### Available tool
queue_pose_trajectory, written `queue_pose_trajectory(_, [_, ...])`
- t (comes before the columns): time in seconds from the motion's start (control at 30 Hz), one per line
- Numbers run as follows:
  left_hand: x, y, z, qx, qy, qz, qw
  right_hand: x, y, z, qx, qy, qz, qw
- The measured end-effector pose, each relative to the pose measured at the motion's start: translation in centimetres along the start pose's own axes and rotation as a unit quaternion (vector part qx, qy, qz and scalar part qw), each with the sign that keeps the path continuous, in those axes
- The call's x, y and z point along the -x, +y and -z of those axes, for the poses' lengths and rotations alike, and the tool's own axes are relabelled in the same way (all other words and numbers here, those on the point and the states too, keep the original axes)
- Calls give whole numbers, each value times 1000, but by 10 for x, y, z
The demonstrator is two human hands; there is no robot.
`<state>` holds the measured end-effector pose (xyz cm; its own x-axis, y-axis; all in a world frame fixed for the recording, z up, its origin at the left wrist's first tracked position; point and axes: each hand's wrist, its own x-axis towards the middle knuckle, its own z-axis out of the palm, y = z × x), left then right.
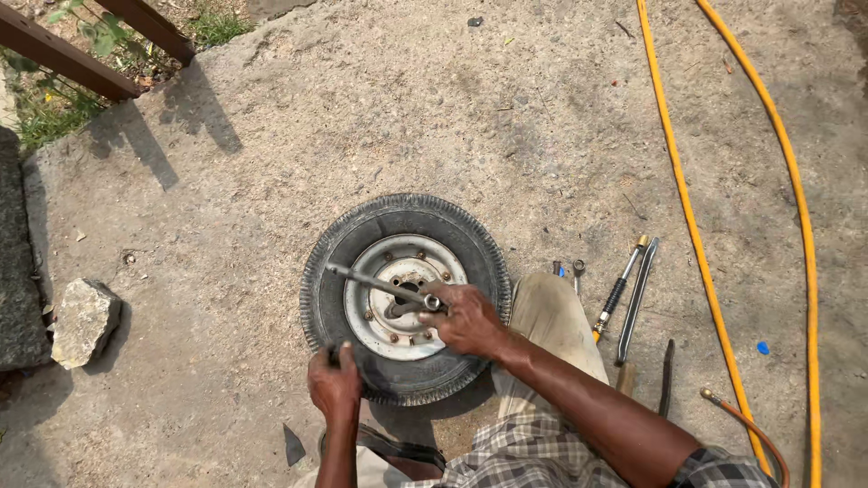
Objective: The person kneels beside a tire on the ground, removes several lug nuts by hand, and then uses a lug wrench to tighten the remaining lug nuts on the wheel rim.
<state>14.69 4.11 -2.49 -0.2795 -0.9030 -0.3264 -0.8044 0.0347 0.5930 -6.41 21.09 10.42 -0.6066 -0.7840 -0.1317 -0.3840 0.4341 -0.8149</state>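
A small black tyre [405, 217] on a grey steel rim [372, 318] lies flat on the concrete in front of me. My right hand [468, 318] grips the near end of a long metal socket wrench [375, 283] that lies across the rim's hub, pointing up and left. My left hand [334, 383] presses on the near left edge of the tyre, thumb up. My knee in tan trousers [550, 316] rests beside the tyre on the right.
Tools lie on the ground to the right: a small spanner [578, 272], a screwdriver [620, 285], a flat metal bar [636, 301] and a dark bar [666, 378]. Two runs of yellow hose [694, 235] cross the right side. A rock [85, 320] sits at left.
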Motion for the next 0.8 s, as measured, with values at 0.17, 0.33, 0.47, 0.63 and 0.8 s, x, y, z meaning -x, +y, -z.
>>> queue_pose_trajectory(0.17, [44,23,-52,-258,-84,-248,930,26,56,138,-119,185,-225,949])
queue_pose_trajectory(0.33, [62,35,-58,-233,-68,-274,930,53,163,193,-286,358,-260,850])
queue_pose_trajectory(0.47, [67,36,-59,-217,-63,-270,936,77,228,170,-299,398,-272,824])
queue_pose_trajectory(0.63, [65,41,-57,-207,-59,-276,937,86,215,156,-289,401,-229,838])
queue_pose_trajectory(0.8, [66,43,-58,-208,-65,-272,937,35,131,180,-318,306,-184,878])
